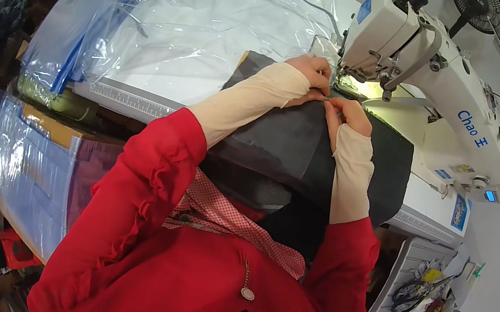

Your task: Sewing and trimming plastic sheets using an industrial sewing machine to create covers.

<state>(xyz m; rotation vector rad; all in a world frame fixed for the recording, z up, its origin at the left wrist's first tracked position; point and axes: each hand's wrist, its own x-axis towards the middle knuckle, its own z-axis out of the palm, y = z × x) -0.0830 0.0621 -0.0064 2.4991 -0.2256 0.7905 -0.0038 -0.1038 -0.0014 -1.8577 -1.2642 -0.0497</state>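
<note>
Dark grey fabric [286,142] lies across the sewing table and hangs down toward my lap. My left hand [311,73] presses on the fabric's far edge, just in front of the needle area of the white sewing machine [438,75]. My right hand [347,114] pinches the same edge close beside the left hand, fingers closed on the cloth. Both forearms wear beige sleeve covers over red sleeves. The needle itself is hidden behind the machine head and my left hand.
Clear plastic sheeting [207,21] covers the table [133,99] to the left. Blue plastic bags [79,26] lie at the far left. A small tray with scissors and tools [420,293] sits at the lower right. A fan [476,9] stands behind the machine.
</note>
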